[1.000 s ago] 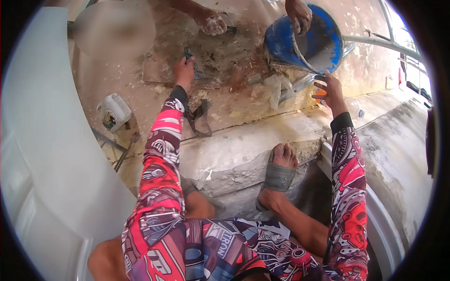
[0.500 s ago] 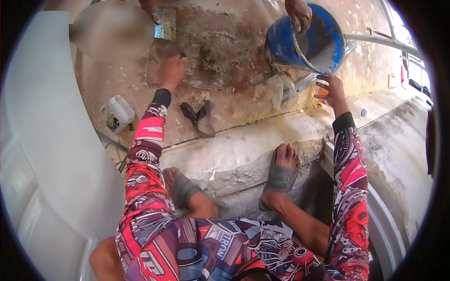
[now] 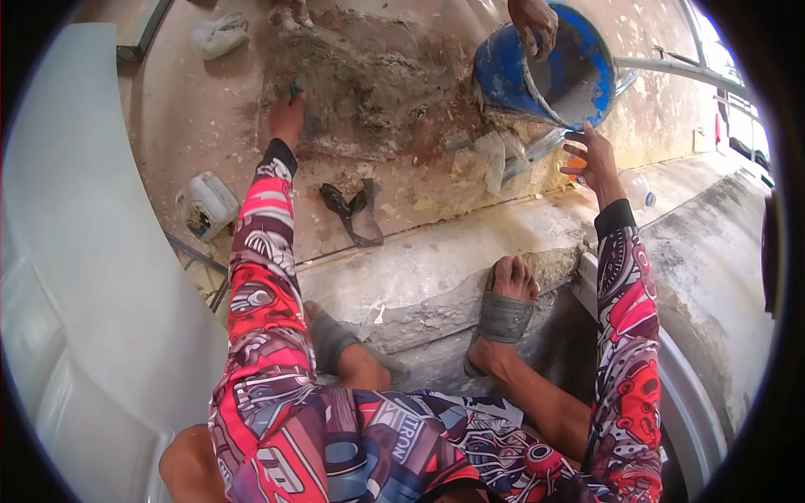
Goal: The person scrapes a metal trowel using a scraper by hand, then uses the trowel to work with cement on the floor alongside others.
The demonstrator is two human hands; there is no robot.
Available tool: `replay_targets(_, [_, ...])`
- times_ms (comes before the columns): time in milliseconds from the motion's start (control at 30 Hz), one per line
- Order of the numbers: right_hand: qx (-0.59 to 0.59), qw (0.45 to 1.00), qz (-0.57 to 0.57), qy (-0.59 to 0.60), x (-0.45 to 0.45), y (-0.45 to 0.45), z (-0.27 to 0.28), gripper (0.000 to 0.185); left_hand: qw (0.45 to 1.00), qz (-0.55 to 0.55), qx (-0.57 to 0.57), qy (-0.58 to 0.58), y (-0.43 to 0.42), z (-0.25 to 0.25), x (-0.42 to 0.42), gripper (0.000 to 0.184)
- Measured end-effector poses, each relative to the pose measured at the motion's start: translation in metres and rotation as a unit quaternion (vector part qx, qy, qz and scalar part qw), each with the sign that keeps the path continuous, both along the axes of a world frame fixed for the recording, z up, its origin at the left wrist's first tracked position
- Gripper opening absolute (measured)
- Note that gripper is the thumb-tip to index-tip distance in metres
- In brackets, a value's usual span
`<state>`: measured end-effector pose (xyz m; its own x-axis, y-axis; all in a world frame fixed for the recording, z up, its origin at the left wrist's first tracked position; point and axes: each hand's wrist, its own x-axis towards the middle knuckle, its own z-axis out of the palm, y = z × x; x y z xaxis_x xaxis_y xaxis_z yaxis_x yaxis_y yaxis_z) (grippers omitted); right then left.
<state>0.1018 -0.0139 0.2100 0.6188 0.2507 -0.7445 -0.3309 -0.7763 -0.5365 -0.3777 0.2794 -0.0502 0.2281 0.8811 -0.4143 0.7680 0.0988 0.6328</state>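
My left hand (image 3: pixel 287 120) is closed round a small dark-blue handle (image 3: pixel 295 90) at the left edge of a patch of wet grey mortar (image 3: pixel 360 92). The tool's working end is not clearly visible. A tilted blue bucket (image 3: pixel 496 71), smeared with grey mix inside, stands on the right. My right hand (image 3: pixel 599 161) touches its near rim with a fingertip, the other fingers spread apart. Another person's hand (image 3: pixel 534 27) hangs over the bucket's far rim. At the top, part of another person's mortar-covered limb (image 3: pixel 291 13) shows beside the patch.
A white plastic jug (image 3: pixel 208 205) and a black strap-like item (image 3: pixel 356 211) lie near my left arm. A knotted whitish bag (image 3: pixel 220 36) rests at upper left. A metal pole (image 3: pixel 671 71) runs right of the bucket. My sandalled feet are on a rough concrete ledge (image 3: pixel 402 289).
My left hand has moved left and slightly down with the handle. The blurred round shape and the other person's hand at upper left are gone, uncovering the bag. My right hand stays at the rim.
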Motion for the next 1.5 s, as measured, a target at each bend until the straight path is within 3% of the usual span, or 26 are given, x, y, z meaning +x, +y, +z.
replay_targets(67, [0.002,1.000,-0.002,0.002,0.000,0.000,0.001,0.053,0.998,-0.012,0.054,0.026,0.015,-0.013,0.011,0.048])
replay_targets(167, [0.010,1.000,-0.008,0.001,0.000,-0.001,0.001,0.053,0.999,-0.039,-0.020,-0.002,0.038,0.019,0.040,0.050])
replay_targets(267, [0.011,1.000,-0.013,0.006,0.002,-0.002,0.000,0.053,0.998,0.005,-0.023,-0.062,0.040,0.006,0.071,0.049])
replay_targets(367, [0.012,1.000,-0.014,0.011,0.003,-0.002,-0.002,0.053,0.983,-0.153,0.063,-0.076,0.038,0.008,0.094,0.041])
replay_targets(467, [0.003,1.000,-0.015,0.008,0.002,-0.001,0.001,0.052,0.958,-0.286,-0.019,0.002,0.031,0.063,0.112,0.034])
replay_targets(567, [0.016,1.000,-0.006,0.014,0.004,-0.003,-0.001,0.051,0.928,-0.342,0.057,-0.137,0.017,0.068,0.106,0.022])
replay_targets(767, [0.016,1.000,-0.012,0.007,0.000,-0.002,0.001,0.051,0.816,-0.487,0.311,-0.030,-0.037,0.119,0.100,0.010])
replay_targets(867, [0.019,1.000,-0.014,0.013,0.002,-0.003,0.001,0.052,0.811,-0.501,0.300,0.038,-0.072,0.108,0.090,0.012])
replay_targets(1067, [0.025,1.000,-0.001,0.014,0.007,-0.005,-0.001,0.053,0.839,-0.447,0.303,0.064,-0.091,0.140,0.090,0.016])
replay_targets(1167, [0.024,0.999,0.001,0.021,0.003,-0.008,-0.002,0.054,0.827,-0.477,0.293,0.054,-0.114,0.102,0.077,0.012])
replay_targets(1267, [0.019,1.000,0.010,0.006,0.007,-0.004,0.000,0.055,0.842,-0.457,0.275,0.075,-0.100,0.106,0.083,0.012])
replay_targets(1367, [0.015,1.000,0.000,0.017,0.007,-0.006,-0.005,0.052,0.900,-0.362,0.242,0.021,-0.097,0.126,0.068,0.010])
replay_targets(1467, [0.029,1.000,0.005,0.010,0.004,-0.007,-0.001,0.055,0.968,-0.214,0.132,0.003,-0.100,0.125,0.045,0.014])
replay_targets(1500, [0.022,1.000,0.004,0.009,0.004,-0.006,0.000,0.056,0.990,-0.129,0.045,-0.033,-0.105,0.112,0.035,0.016])
